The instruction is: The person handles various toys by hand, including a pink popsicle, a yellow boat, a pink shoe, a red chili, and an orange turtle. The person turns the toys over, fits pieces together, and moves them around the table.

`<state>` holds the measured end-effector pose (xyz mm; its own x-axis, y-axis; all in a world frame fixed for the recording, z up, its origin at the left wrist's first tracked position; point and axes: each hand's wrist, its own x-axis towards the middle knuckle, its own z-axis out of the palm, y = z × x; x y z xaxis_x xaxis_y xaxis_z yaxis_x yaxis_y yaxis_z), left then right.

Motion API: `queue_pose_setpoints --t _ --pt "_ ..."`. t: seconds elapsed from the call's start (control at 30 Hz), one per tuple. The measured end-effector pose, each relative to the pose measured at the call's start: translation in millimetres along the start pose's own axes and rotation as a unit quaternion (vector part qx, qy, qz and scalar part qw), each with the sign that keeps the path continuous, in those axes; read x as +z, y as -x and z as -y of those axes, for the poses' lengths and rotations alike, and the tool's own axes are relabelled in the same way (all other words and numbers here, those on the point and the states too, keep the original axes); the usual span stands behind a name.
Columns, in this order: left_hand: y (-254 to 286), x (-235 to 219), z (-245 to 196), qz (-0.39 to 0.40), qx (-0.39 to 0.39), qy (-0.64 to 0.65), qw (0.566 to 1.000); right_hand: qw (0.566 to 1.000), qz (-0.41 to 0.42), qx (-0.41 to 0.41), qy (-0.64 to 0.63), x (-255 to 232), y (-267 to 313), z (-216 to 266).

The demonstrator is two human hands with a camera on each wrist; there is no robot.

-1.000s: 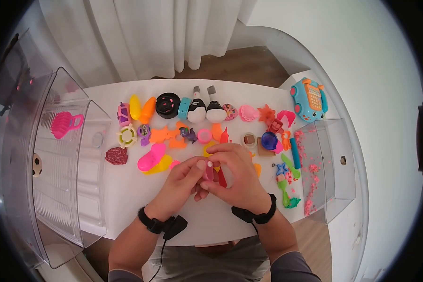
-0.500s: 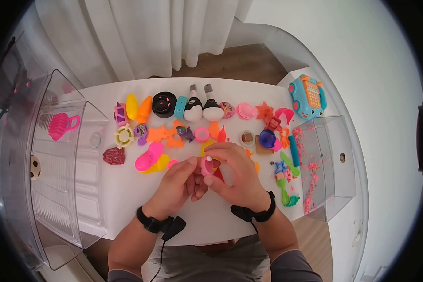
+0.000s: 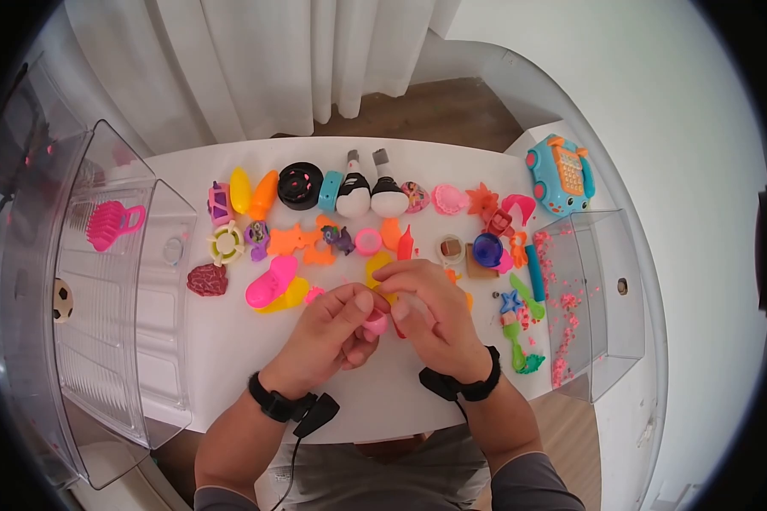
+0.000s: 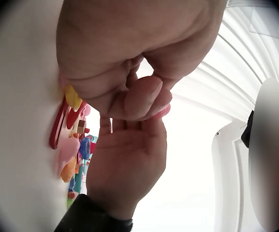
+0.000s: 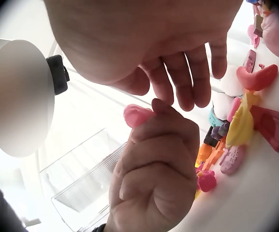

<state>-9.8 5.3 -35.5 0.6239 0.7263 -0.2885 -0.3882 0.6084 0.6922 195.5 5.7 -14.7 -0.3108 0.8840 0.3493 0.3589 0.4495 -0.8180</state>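
Observation:
My left hand (image 3: 320,341) pinches a small, rounded pink toy piece (image 3: 375,323) between thumb and fingers, above the near middle of the white table. Most of that pink piece is hidden by fingers; its rounded end pokes out in the right wrist view. Just right of it is my right hand (image 3: 441,324), its fingers loosely extended and slightly spread, the tips close to the left fingertips. Nothing shows inside the right palm (image 4: 129,154) in the left wrist view. Behind the hands lie a yellow toy (image 5: 241,123) and a red triangular piece (image 5: 276,128).
Several toys spread in rows across the table (image 3: 230,358), among them a pink toy shoe (image 3: 271,285), black-and-white brushes (image 3: 387,194) and a blue bowl (image 3: 487,250). Clear bins stand at both sides, the left with a pink scoop (image 3: 111,226). A toy phone (image 3: 561,176) sits back right.
The pink piece has turned and dropped slightly in the left hand, and its white bit no longer shows. The right fingers, at the piece before, have come away from it.

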Motion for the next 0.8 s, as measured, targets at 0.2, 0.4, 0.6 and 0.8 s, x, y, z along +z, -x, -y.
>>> queue_pose_setpoints --t 0.2,0.4,0.6,0.8 --pt "1 -5 0 -0.025 0.011 0.062 0.998 0.999 0.015 -0.015 -0.032 3 -3 14" --pt "0 -2 4 -0.027 -0.022 0.014 0.999 0.998 0.012 -0.031 0.051 4 -1 8" --pt "0 -1 2 0.008 -0.049 0.078 0.996 0.999 -0.001 -0.013 0.032 4 -1 3" --pt "0 1 2 0.025 -0.048 0.036 0.998 1.000 0.020 0.010 0.014 1 -2 3"
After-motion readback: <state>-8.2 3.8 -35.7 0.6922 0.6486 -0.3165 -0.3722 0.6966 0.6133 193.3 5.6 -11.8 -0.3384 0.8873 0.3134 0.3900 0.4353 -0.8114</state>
